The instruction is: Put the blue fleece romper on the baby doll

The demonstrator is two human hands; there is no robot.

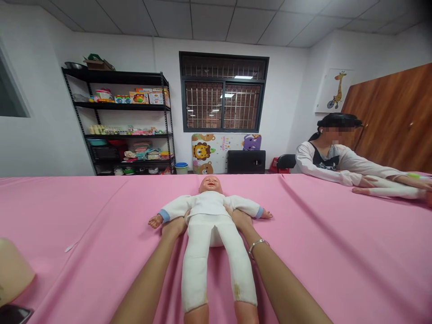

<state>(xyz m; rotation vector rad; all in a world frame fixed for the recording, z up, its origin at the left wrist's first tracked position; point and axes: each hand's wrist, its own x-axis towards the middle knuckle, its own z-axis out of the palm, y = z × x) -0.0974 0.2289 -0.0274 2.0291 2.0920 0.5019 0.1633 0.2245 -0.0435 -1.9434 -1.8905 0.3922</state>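
Observation:
A baby doll (208, 204) in a white long-sleeved top with blue cuffs and white trousers lies face up, its head at the far end and its legs towards me. Both its arms are spread out to the sides. My left hand (175, 224) grips the doll's torso from the left, below its arm. On the other side, my right hand (241, 219) is around the torso, with a silver bangle on that wrist. Most of my fingers are hidden by the doll's body and sleeves. Brown stains mark the trouser leg on the right.
A pink cloth (101, 216) covers the table. At lower left are a beige object (13, 272) and a dark item. Another person (332, 155) sits at the right, hands on a second white-clothed doll (388, 188). Black shelves (124, 106) stand at the back.

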